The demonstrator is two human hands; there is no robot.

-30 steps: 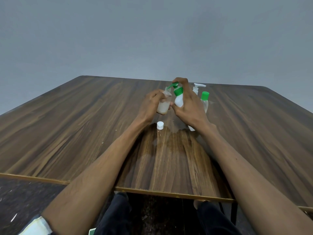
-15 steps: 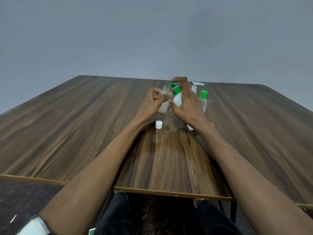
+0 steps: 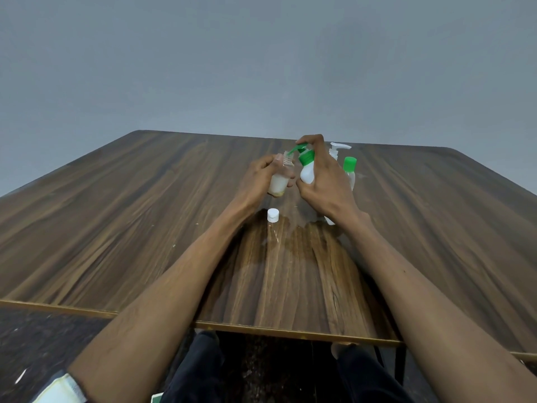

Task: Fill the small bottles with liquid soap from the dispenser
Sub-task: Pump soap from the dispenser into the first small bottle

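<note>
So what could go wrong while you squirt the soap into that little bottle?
The small bottle has a narrow neck and the left hand holds it tilted, so soap from the green pump's spout might miss and run down the outside. It already looks mostly full, so it could overflow. The white cap lies loose on the table; an arm might knock it away.

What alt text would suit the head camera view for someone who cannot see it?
Over a wooden table, a person's left hand holds a small open bottle under the green nozzle of a soap dispenser gripped by the right hand. A white cap lies below; two more bottles stand behind.
</note>
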